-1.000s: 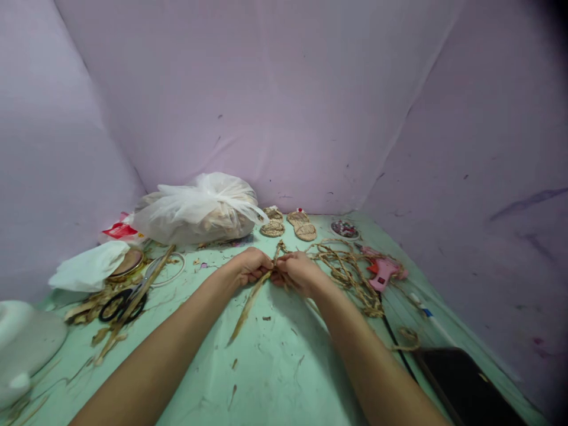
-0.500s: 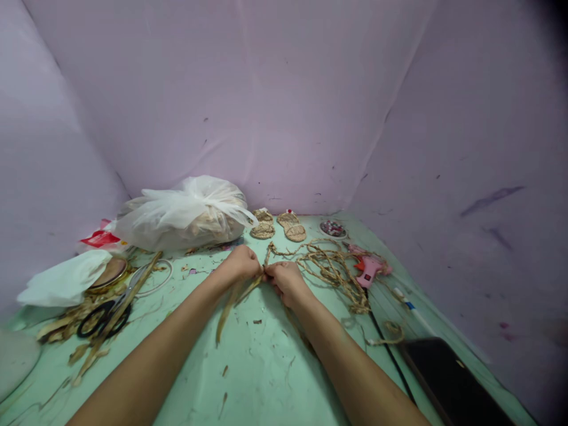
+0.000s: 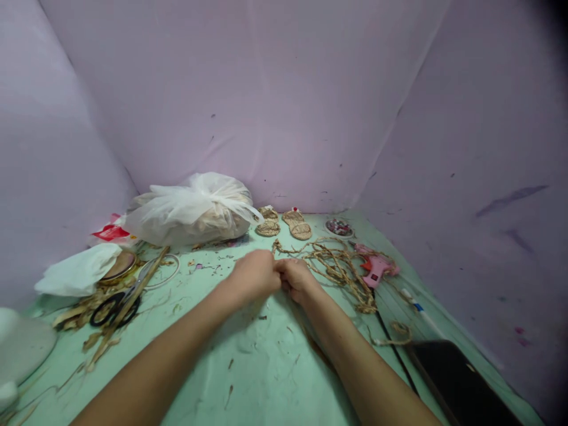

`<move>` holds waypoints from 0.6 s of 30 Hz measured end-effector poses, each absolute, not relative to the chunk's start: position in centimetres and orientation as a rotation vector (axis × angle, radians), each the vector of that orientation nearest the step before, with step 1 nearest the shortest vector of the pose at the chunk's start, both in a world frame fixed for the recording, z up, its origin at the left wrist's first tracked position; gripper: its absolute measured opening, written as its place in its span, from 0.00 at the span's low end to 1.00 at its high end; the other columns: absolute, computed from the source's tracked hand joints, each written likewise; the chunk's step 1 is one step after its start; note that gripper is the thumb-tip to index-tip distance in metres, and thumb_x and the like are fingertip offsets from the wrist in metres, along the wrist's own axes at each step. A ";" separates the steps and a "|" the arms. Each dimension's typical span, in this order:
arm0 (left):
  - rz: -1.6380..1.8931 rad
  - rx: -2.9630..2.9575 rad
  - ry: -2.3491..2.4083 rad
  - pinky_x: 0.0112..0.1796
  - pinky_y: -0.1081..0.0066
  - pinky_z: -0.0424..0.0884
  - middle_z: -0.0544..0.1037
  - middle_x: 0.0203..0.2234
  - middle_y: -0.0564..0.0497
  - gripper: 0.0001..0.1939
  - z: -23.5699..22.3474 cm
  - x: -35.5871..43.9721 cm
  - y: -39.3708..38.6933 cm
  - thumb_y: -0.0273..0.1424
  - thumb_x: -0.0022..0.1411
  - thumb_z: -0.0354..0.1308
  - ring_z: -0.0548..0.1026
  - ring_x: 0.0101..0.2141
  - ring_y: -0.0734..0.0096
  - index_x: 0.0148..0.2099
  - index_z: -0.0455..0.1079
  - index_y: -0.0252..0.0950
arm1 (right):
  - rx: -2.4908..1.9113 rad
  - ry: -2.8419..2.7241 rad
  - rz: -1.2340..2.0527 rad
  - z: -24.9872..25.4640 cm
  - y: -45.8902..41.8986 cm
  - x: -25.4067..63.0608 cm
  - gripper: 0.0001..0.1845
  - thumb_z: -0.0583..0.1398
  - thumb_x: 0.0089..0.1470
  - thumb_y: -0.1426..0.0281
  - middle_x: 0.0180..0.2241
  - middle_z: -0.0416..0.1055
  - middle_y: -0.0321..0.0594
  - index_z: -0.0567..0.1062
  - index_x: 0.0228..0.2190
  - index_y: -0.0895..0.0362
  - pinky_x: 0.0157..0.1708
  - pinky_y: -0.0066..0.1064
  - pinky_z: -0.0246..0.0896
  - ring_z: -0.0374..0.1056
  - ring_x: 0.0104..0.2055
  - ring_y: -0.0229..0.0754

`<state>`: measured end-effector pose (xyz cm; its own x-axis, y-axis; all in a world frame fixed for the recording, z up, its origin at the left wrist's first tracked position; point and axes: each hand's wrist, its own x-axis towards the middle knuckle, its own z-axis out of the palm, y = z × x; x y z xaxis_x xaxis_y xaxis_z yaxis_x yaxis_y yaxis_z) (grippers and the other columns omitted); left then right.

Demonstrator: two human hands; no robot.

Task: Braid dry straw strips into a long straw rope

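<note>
Over the middle of the green tabletop, my left hand (image 3: pixel 255 273) and my right hand (image 3: pixel 296 278) meet, both with fingers closed. Between them they pinch the working end of a tan plaited cord (image 3: pixel 338 266) made of dried plant fibre; the exact grip is hidden behind the fingers. From there the cord runs out behind my right hand into a loose, tangled heap on the right. A long loose fibre strip (image 3: pixel 316 344) trails toward me beneath my right forearm. Most other strip ends are covered by my left hand.
On the left lie black-handled scissors (image 3: pixel 116 309), dried scraps and a ring (image 3: pixel 171 283). At the back stand a tied plastic bag (image 3: pixel 190 216), small woven slippers (image 3: pixel 297 225) and a bead dish (image 3: pixel 339 228). Rightward are a pink glue gun (image 3: pixel 377 269) and a dark phone (image 3: pixel 461 378).
My left hand has turned and moved in against my right hand, hiding the strips that hung below it. The whole view has shifted slightly, so things sit further right.
</note>
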<state>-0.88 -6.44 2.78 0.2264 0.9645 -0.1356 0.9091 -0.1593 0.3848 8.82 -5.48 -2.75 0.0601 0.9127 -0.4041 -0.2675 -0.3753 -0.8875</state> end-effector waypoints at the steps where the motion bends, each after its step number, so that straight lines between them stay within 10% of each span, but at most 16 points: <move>1: 0.292 2.070 1.738 0.26 0.73 0.62 0.72 0.20 0.46 0.07 2.9 -1.5 -5.6 0.27 0.45 0.52 0.70 0.25 0.67 0.25 0.70 0.31 | -1.349 -0.748 1.566 -2.6 -5.4 9.0 0.06 0.54 0.31 0.80 0.06 0.52 0.28 0.62 0.11 0.60 0.11 0.22 0.39 0.45 0.10 0.28; 11: 0.363 1.151 1.350 0.14 0.79 0.54 0.64 0.10 0.53 0.07 -0.4 -2.0 -3.0 0.20 0.46 0.47 0.60 0.11 0.80 0.20 0.64 0.28 | -1.397 -1.133 1.615 -2.6 -5.0 10.4 0.05 0.54 0.35 0.77 0.09 0.55 0.28 0.65 0.13 0.61 0.12 0.22 0.33 0.42 0.11 0.26; 18: 0.430 1.401 1.595 0.12 0.78 0.42 0.50 0.04 0.60 0.11 -1.1 -1.6 -3.1 0.22 0.37 0.55 0.49 0.09 0.83 0.14 0.54 0.35 | -1.751 -1.787 0.768 -2.3 -5.3 10.5 0.08 0.55 0.36 0.75 0.16 0.68 0.38 0.75 0.18 0.60 0.19 0.23 0.46 0.59 0.20 0.33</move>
